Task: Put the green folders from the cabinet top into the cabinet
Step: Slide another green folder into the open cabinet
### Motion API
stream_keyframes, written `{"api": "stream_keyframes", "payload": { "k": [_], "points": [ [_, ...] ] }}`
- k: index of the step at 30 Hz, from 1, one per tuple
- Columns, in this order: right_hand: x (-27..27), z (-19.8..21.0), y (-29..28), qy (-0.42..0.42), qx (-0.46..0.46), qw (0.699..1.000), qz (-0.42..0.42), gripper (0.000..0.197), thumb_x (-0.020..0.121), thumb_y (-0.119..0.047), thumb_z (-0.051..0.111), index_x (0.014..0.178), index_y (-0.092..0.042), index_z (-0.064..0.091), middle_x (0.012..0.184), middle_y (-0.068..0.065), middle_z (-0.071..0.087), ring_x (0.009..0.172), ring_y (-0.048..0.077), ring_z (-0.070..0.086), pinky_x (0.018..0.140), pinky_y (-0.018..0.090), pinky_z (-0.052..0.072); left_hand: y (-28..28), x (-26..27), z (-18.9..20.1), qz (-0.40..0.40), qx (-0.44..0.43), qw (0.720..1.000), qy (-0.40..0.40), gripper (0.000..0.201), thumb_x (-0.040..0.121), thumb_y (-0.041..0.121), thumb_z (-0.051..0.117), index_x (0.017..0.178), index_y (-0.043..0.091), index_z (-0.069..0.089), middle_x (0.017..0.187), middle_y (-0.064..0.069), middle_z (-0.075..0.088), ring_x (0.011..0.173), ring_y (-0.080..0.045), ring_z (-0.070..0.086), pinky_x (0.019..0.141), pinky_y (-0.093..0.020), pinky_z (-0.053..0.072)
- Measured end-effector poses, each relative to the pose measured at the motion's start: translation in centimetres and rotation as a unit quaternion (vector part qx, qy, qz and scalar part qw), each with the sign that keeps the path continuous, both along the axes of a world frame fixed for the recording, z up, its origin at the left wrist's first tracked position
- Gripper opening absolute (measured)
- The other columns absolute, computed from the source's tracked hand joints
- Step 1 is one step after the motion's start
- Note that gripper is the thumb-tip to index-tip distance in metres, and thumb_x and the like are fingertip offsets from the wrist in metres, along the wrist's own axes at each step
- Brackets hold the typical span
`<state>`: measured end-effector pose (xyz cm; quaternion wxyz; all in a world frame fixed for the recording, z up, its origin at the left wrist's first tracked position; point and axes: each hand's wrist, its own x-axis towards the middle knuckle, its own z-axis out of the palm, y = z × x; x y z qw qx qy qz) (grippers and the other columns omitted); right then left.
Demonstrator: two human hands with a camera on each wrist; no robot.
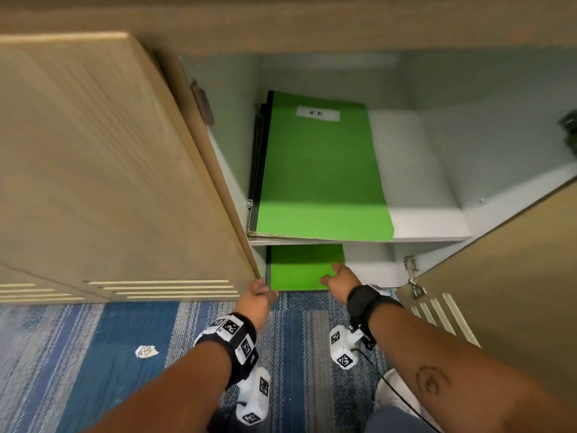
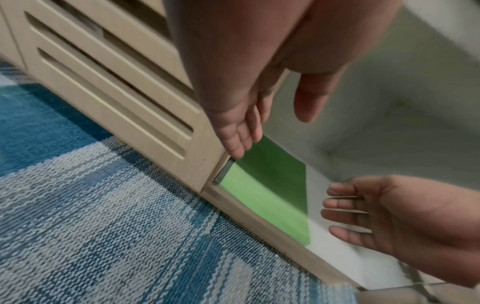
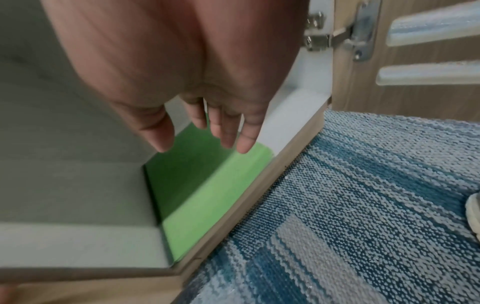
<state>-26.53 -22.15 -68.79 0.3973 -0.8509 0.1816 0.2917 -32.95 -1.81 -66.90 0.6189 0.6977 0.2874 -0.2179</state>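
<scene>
Nearest is the carpet [image 1: 125, 354], woven in blue and grey patches, with a small white scrap of paper [image 1: 146, 351] lying on it to the left of the person's forearms. A pale shoe [image 1: 395, 398] shows beside the right forearm.

Both arms reach forward and down to the foot of the cabinet [image 1: 437, 232]. The left hand [image 1: 257, 296] is at the front left corner of the bottom compartment, its fingers straight and loose, the tips at the near left corner of the lower green folder [image 1: 299, 267]; whether they touch it cannot be told. The right hand [image 1: 342, 279] hangs over the right edge of that folder with its fingers spread and relaxed, gripping nothing.

The lower green folder lies flat on the white floor of the bottom compartment, pushed against the left wall, its front edge just inside the wooden sill [image 3: 259, 185].

Above it, on the white shelf [image 1: 431, 226], a second green folder [image 1: 321, 170] with a white label [image 1: 318, 113] lies on top of a stack of dark-spined folders, also on the left side.

To the left stands a closed wood-grain door [image 1: 103, 157] with slotted vents low down; to the right the open door [image 1: 515, 276] swings out on a metal hinge [image 1: 413, 281]. The inner walls are pale grey.
</scene>
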Motion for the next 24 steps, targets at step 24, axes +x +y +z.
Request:
{"api": "stream_keyframes", "payload": {
  "k": [24],
  "points": [
    [-10.9, 46.9, 10.2, -0.411, 0.158, 0.888, 0.131, 0.010, 0.086, -0.023, 0.058, 0.083, -0.023, 0.068, 0.081, -0.001, 0.072, 0.080, 0.014, 0.068, 0.079, 0.037, 0.056, 4.0, -7.3, 38.2, 0.053, -0.062, 0.933, -0.349, 0.022, 0.093, 0.010, 0.056, 0.114, 0.014, 0.060, 0.109, -0.005, 0.068, 0.103, -0.016, 0.063, 0.095, -0.033, 0.049]
  ]
}}
